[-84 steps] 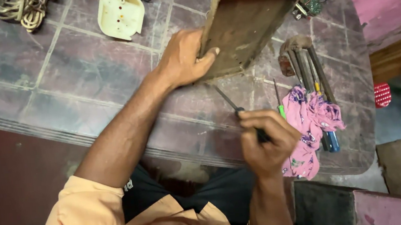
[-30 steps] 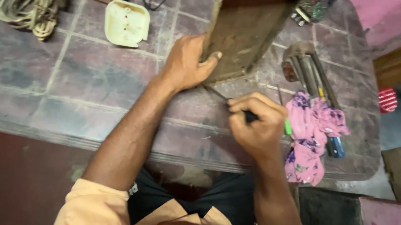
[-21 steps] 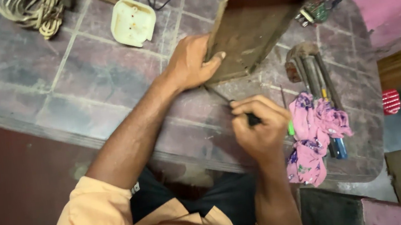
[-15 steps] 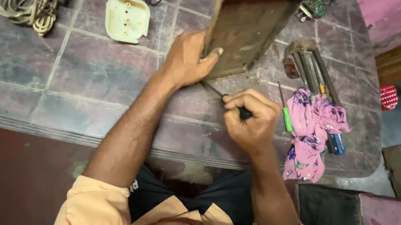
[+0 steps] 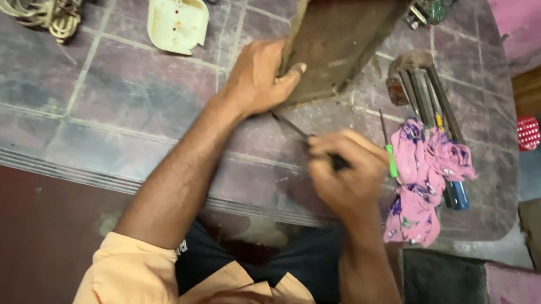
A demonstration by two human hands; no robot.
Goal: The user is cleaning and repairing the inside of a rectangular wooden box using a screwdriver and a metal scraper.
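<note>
Head view, looking down at your tiled surface (image 5: 111, 102): far left, at the top edge, lies a coil of pale rope (image 5: 44, 9), and just right of it a cream plastic socket box (image 5: 176, 20), both well apart from your hands. Your left hand (image 5: 259, 79) is clamped on the near edge of a worn brown wooden board (image 5: 345, 30), thumb over its face; the board stands tilted up off the surface, its long axis running up and to the right, away from you. Below it, your right hand (image 5: 346, 174) is closed around the dark handle of a screwdriver (image 5: 295, 129). Its thin shaft points up and left toward the board's lower edge; the tip seems to meet the board, though your left hand hides the contact. Right of that hand lies a green-handled screwdriver (image 5: 389, 153), then a crumpled pink floral cloth (image 5: 421, 183) partly covering a row of long tools (image 5: 429, 98), one with a blue handle (image 5: 459, 194).
</note>
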